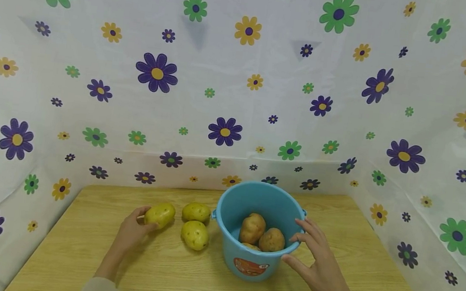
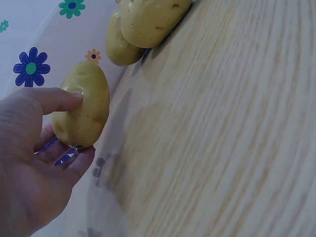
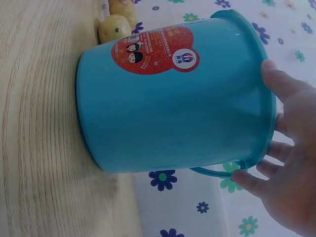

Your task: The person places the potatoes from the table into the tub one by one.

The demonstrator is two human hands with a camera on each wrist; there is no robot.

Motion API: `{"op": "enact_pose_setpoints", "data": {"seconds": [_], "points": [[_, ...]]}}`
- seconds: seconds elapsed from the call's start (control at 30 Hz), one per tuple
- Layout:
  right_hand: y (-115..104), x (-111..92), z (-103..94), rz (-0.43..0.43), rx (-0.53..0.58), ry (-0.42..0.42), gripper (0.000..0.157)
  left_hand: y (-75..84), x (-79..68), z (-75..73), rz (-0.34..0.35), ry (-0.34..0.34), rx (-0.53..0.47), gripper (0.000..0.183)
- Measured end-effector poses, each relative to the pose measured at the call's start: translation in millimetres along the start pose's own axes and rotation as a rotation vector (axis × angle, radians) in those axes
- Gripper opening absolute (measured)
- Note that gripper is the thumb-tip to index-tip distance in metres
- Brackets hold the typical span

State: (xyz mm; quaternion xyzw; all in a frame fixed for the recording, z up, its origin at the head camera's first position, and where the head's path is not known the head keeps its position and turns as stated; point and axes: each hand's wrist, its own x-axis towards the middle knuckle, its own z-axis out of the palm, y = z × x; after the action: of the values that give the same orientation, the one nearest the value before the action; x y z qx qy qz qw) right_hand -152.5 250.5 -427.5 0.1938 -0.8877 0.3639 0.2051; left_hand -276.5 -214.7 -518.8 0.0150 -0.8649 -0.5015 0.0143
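Observation:
My left hand [image 1: 129, 230] grips a yellow potato [image 1: 160, 215] at the left of the table, thumb on one side and fingers beneath, as the left wrist view shows. Two more yellow potatoes, one behind [image 1: 196, 212] and one in front [image 1: 195, 235], lie just right of it. A light-blue bucket [image 1: 230, 254] with a red label stands upright in the middle. Inside are three brownish potatoes [image 1: 252, 228], one mostly hidden by the near rim. With my right hand [image 1: 323, 264] I hold the bucket's right rim, thumb outside and fingers over the edge.
The wooden table [image 1: 159, 275] ends at a white flower-printed sheet [image 1: 200, 132] at the back and along both sides. The bucket's blue handle [image 3: 212, 172] hangs down on its far side in the right wrist view.

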Motion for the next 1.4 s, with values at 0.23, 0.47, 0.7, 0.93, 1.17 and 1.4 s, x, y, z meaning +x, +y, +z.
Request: {"op": "enact_pose_setpoints", "data": {"seconds": [0.23,0.47,0.7,0.93,1.17,1.4], "points": [[0.0,0.5,-0.4,-0.005,-0.006,0.000,0.032,9.5,-6.0,-10.1,0.015,0.007,-0.030,0.068],[0.7,0.3,-0.2,-0.009,0.000,0.003,0.033,18.2,-14.2,-22.4,0.037,-0.010,-0.045,0.072],[0.7,0.1,0.0,-0.004,-0.005,0.004,0.033,31.6,-22.2,-29.6,0.062,-0.035,-0.067,0.071],[-1.0,0.8,0.0,-0.005,-0.003,0.004,0.031,53.7,-32.7,-34.0,0.093,-0.047,-0.068,0.069],[-1.7,0.4,-0.4,-0.001,-0.002,0.002,0.031,74.6,-41.1,-38.0,0.113,-0.076,-0.102,0.072],[-2.4,1.1,-1.3,-0.016,0.002,0.002,0.034,94.0,-48.5,-37.3,0.129,-0.104,-0.135,0.071]]}}
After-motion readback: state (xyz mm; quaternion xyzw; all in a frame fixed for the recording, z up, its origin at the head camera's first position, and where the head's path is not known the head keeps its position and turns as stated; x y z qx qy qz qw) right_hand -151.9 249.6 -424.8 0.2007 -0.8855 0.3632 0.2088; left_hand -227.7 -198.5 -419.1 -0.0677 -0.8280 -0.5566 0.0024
